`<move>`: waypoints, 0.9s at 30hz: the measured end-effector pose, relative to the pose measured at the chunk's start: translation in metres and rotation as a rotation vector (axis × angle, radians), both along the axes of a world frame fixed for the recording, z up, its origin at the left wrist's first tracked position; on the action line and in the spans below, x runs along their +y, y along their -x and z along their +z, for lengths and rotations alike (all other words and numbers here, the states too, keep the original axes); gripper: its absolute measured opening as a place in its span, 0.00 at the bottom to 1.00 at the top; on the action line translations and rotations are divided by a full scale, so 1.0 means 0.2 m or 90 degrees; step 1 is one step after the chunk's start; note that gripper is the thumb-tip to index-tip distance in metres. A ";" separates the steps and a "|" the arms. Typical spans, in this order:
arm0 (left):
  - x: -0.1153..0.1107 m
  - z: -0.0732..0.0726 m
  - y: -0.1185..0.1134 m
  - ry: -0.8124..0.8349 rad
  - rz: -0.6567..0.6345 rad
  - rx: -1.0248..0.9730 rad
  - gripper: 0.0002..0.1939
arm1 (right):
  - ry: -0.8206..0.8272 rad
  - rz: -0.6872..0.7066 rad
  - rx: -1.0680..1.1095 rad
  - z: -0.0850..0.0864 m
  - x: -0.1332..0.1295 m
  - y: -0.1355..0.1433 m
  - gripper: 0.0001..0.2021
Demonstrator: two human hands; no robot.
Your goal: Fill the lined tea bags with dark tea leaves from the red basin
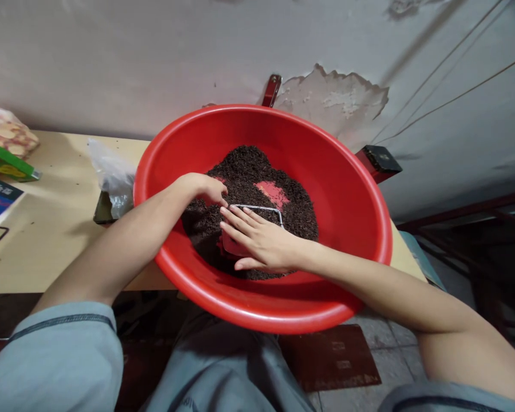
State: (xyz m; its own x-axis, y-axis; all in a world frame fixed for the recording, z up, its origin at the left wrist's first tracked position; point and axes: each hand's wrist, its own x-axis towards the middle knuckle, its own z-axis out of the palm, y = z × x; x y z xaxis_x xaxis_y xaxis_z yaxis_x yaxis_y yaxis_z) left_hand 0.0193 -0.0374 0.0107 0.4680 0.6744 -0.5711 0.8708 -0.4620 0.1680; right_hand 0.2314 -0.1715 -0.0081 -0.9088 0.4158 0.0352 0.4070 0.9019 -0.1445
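Note:
A large red plastic basin [347, 171] holds a bed of small dark brown grains [246, 163], with patches of its bottom showing through. Among the grains sits a small rectangular container [278, 214] with a pale rim, apparently see-through, with dark grains inside. My left hand [208, 190] is bent at the container's far left corner, its fingertips closed on that edge; the thumb is hardly visible. Laid flat across the container's top is my right hand [264, 240], fingers stretched out and thumb apart. It covers much of the container's near side.
The basin stands on a pale wooden table [64, 200] against a peeling wall. To its left are a crumpled clear plastic bag [114, 180], a green box [8, 162] and a bag of food [8, 129]. A dark box [380, 160] lies behind its right rim.

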 end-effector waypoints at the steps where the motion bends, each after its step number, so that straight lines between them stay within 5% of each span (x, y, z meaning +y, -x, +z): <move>1: 0.00 0.00 0.00 0.002 0.001 -0.002 0.35 | -0.009 -0.008 0.005 0.00 0.00 0.00 0.47; 10: -0.06 0.06 -0.03 0.005 -0.043 0.051 0.34 | -0.007 -0.028 -0.015 0.03 0.03 -0.07 0.40; 19: -0.06 0.06 -0.03 -0.003 -0.047 0.049 0.35 | 0.062 -0.078 0.049 0.04 0.10 -0.14 0.44; 23: -0.07 0.08 -0.03 -0.006 -0.029 0.047 0.36 | 0.048 -0.315 0.203 -0.04 0.36 -0.29 0.40; 27: -0.08 0.09 -0.03 -0.011 -0.023 0.025 0.35 | 0.060 -0.521 0.076 -0.31 0.57 -0.45 0.43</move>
